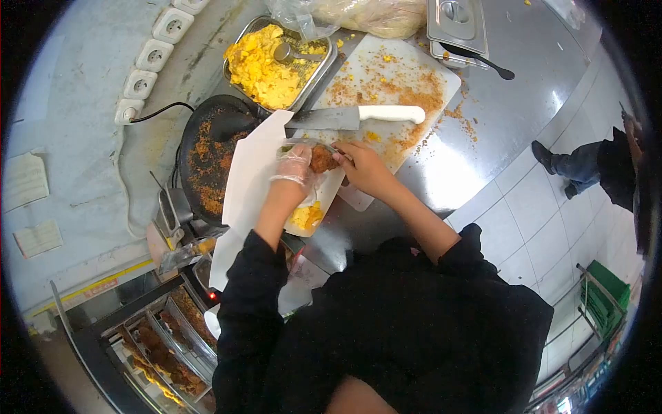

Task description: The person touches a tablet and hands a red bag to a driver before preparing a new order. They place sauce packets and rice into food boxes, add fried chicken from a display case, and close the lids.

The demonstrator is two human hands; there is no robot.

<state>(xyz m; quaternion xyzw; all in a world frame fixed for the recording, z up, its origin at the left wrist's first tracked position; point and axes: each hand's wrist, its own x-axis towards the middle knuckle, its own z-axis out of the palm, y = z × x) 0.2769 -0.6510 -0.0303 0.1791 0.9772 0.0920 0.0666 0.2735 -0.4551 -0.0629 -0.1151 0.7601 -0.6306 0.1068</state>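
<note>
My left hand (294, 168), in a clear plastic glove, is over the open white carton (252, 165), at a small clear container (293, 143); its fingers are partly hidden. Bare, my right hand (356, 163) pinches the container's right side, beside a brown fried piece (322, 159). Yellow egg (307, 216) lies in the carton below my left hand. Just beyond my hands, a knife with a white handle (392, 114) rests on the crumb-covered white cutting board (358, 69).
A metal tray (324, 72) holds chopped egg and a scoop. The round black pan (214, 155) with crumbs is at left. Lidded steel containers (456, 24) stand at the back right. Food trays (165, 345) are lower left; another person (586, 162) stands far right.
</note>
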